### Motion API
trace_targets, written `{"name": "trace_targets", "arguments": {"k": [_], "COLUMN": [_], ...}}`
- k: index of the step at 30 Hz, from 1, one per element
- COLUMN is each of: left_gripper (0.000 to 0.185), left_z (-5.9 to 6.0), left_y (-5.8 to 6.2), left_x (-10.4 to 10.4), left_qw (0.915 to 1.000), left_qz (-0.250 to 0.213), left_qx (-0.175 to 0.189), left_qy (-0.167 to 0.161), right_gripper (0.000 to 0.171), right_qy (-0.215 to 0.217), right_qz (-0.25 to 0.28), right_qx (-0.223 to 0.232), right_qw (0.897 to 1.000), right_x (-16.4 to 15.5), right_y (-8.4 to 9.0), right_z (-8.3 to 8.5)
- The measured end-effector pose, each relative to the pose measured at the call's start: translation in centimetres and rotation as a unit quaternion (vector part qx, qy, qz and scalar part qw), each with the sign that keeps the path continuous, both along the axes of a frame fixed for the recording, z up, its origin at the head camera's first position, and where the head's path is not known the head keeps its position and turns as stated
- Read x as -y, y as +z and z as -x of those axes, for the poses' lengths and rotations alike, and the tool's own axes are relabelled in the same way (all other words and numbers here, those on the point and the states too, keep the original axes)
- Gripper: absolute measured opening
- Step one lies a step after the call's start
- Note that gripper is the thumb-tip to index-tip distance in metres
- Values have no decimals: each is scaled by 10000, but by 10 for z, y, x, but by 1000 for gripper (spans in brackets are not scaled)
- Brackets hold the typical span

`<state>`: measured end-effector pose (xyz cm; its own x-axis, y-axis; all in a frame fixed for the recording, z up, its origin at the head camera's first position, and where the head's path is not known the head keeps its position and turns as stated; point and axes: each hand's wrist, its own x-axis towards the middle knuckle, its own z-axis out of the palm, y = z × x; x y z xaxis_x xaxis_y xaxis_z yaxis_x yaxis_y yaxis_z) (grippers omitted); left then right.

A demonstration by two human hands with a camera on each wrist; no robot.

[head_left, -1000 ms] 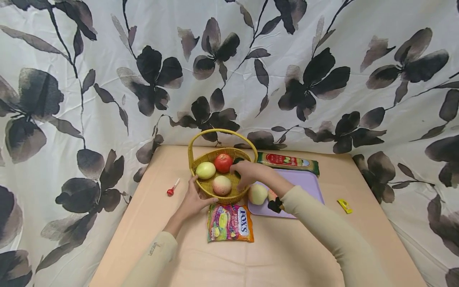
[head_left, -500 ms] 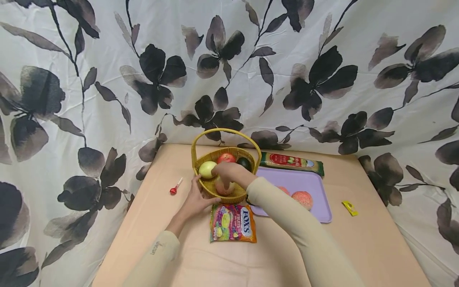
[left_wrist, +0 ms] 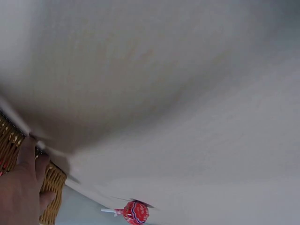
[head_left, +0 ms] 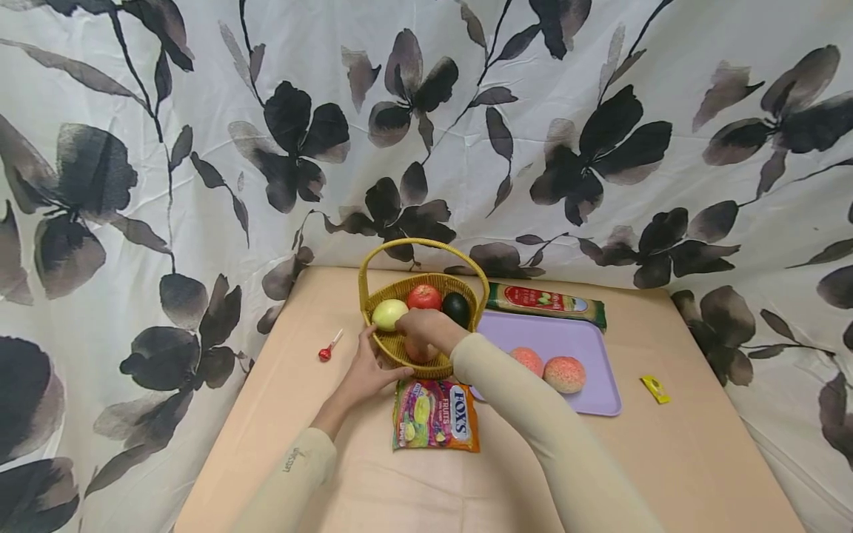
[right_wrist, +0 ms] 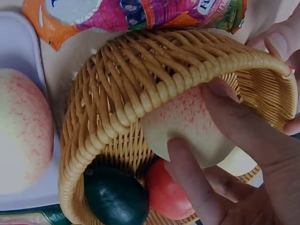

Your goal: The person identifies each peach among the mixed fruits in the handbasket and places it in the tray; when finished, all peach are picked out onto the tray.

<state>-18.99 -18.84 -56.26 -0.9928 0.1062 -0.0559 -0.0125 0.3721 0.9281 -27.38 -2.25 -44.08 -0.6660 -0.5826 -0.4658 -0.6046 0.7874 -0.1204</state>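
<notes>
In the head view a yellow wicker basket (head_left: 480, 311) with a tall handle stands at the back of the table. My left hand (head_left: 363, 374) grips its left front rim; in the left wrist view the fingers (left_wrist: 28, 159) lie over the wicker side. Reaching into the basket, my right hand (head_left: 429, 326) holds a pinkish peach (right_wrist: 187, 126) between thumb and fingers. Around it in the basket are a pale yellow oval fruit (head_left: 388, 315), a red round fruit (head_left: 424, 297) and a dark green oval fruit (right_wrist: 115, 197). Part of the peach is hidden by my hand.
A lilac tray (head_left: 546, 333) with peaches (head_left: 565, 374) stands right of the basket, partly behind my right sleeve. Behind it lies a long green packet (head_left: 546, 302). A Fox's candy bag (head_left: 436, 418) is in front, a red lollipop (head_left: 325, 354) left, a yellow sachet (head_left: 655, 389) right.
My right hand has let go of the dark green fruit at the basket's right side and moved left onto the peach. My left hand stays on the rim.
</notes>
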Motion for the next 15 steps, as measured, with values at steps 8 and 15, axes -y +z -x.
{"name": "trace_targets", "arguments": {"k": [8,15], "left_gripper": [130,129], "left_z": [0,-2], "left_y": [3,3], "left_x": [0,-2], "left_qw": [9999,9999], "left_qz": [112,123], "left_qx": [7,-25], "left_qy": [28,49], "right_gripper": [61,60], "right_qy": [311,160], "right_qz": [-111,-105], "right_qx": [-128,-180], "right_qw": [9994,9997], "right_x": [-2,-5], "right_y": [1,-2], "right_z": [8,4]}}
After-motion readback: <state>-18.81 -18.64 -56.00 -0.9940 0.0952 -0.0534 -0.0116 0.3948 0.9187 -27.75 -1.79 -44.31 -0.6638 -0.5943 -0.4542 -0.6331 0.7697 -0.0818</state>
